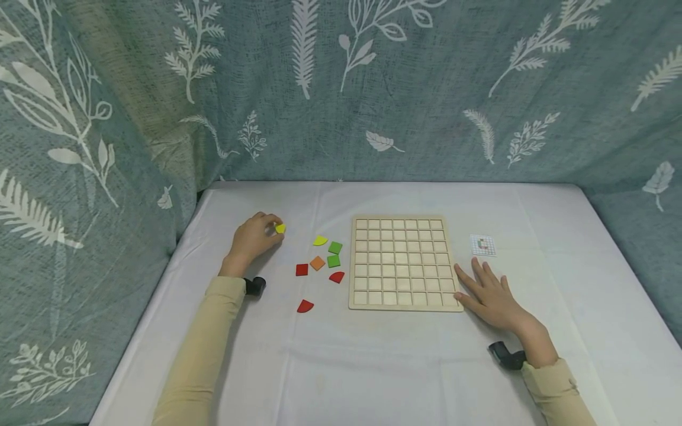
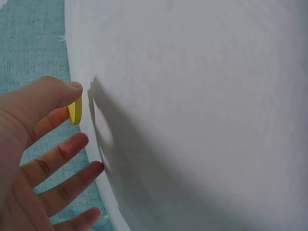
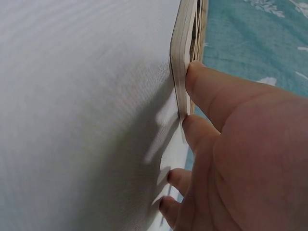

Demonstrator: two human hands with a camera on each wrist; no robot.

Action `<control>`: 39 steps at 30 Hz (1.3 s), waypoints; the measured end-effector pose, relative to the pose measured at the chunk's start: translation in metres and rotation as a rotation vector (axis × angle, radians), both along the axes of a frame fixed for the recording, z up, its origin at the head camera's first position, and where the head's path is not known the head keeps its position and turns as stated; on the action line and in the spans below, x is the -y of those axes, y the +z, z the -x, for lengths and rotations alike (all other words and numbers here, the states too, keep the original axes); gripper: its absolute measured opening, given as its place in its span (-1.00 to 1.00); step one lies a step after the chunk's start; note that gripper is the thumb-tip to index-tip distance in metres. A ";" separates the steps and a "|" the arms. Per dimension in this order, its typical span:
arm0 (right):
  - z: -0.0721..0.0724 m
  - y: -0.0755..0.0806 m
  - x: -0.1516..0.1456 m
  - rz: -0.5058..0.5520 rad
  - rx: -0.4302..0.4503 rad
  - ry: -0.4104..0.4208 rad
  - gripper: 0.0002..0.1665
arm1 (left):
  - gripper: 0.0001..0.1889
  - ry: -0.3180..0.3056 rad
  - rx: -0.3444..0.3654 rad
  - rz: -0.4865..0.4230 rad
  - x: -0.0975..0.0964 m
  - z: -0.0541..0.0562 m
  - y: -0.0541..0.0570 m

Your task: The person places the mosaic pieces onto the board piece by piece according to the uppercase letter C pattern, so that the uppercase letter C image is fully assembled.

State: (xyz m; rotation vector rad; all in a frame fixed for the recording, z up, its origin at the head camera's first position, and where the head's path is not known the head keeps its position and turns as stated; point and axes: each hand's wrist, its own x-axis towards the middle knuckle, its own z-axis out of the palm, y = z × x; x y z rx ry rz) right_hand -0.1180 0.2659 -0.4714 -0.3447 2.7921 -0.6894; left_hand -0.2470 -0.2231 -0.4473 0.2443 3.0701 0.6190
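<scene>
One small flat yellow piece [image 1: 280, 229] sits between the thumb and fingertips of the left hand [image 1: 253, 239] in the head view, left of seven loose red, orange, green and yellow pieces [image 1: 333, 261]; the right hand [image 1: 494, 303] lies spread beside the square pale wooden grid board [image 1: 402, 258]. From the left wrist, thumb and forefinger pinch the piece, other fingers apart. From the right wrist, two fingertips touch the board's edge, gripping nothing.
</scene>
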 end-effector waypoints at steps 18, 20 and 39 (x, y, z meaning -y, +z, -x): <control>0.001 -0.002 0.000 -0.014 -0.010 -0.008 -0.19 | -0.66 -0.080 -0.064 0.000 -0.028 0.003 0.001; 0.001 -0.002 0.000 -0.013 -0.009 -0.008 -0.19 | -0.67 -0.097 -0.070 0.007 -0.032 0.004 0.000; 0.001 -0.002 0.000 -0.009 -0.010 -0.003 -0.20 | -0.66 -0.252 -0.106 0.050 -0.074 0.006 0.008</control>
